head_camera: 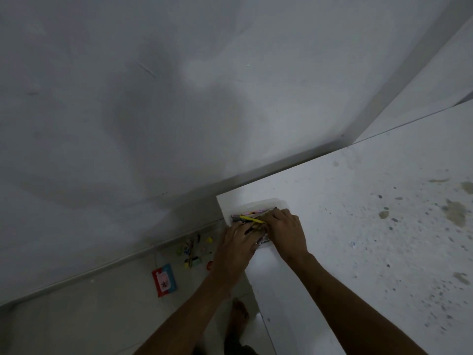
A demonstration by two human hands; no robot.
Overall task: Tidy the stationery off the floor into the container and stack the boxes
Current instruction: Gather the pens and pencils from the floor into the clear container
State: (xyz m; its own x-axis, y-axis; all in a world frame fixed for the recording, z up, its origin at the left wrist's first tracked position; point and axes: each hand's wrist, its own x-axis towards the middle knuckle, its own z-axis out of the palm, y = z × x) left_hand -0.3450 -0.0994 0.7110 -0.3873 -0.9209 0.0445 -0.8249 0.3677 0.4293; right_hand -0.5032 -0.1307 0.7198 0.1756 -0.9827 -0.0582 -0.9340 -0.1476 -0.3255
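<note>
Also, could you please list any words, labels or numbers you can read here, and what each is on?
No text can be read.
Red and blue packet on the floor: a pink label with a dark mark, too blurred to read.
Stationery in the clear container: too small to tell.

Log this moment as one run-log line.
stage: packing | left hand and right hand: on pens in container on white table | floor: small stationery, red packet left
</note>
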